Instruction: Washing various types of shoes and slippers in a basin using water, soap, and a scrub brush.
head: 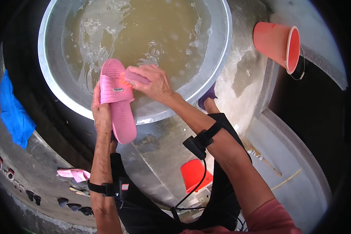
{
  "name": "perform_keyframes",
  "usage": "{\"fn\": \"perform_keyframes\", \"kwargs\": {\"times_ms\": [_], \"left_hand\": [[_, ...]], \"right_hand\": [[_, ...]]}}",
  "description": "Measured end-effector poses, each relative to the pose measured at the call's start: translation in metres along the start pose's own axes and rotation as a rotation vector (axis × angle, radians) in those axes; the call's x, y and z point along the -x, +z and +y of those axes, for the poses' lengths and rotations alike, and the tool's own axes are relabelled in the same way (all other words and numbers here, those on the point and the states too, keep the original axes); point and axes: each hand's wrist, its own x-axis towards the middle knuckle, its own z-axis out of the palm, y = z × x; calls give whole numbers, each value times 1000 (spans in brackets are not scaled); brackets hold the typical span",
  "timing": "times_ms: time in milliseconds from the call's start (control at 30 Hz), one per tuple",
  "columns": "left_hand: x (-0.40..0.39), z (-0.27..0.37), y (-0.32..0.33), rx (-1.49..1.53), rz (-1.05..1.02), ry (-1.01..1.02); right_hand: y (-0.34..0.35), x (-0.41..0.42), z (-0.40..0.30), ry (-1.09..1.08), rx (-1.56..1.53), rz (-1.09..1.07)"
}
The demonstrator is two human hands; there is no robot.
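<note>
A pink slide sandal [123, 117] with a ribbed strap is gripped by my left hand [101, 112], which holds it along its left side. The sandal's upper end reaches over the near rim of a large metal basin [222, 55] of cloudy water [152, 26]. My right hand [153, 82] grasps a pink-backed scrub brush [136, 77]. Its orange bristles touch the sandal at the right edge, by the top of the strap. Part of the left hand is hidden behind the sandal.
A pale red bucket [272, 42] lies tipped at the upper right; a bright red bucket [194, 175] sits near my legs. Another pink sandal [74, 174] and several shoes [68, 204] line the left. Also there are blue cloth [14, 112] and a straw broom [260, 155].
</note>
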Motion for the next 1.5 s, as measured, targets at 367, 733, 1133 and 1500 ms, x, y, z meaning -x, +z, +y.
{"fn": "perform_keyframes", "kwargs": {"times_ms": [367,733,1133,1500], "left_hand": [[-1,4,0,116,31,-19],[4,-7,6,101,-31,-3],[11,-6,5,43,-2,-34],[12,4,5,127,-20,-86]], "right_hand": [[13,-13,-8,-25,-50,53],[6,5,-8,81,-95,64],[-5,15,7,42,-44,29],[-4,1,11,18,-76,67]]}}
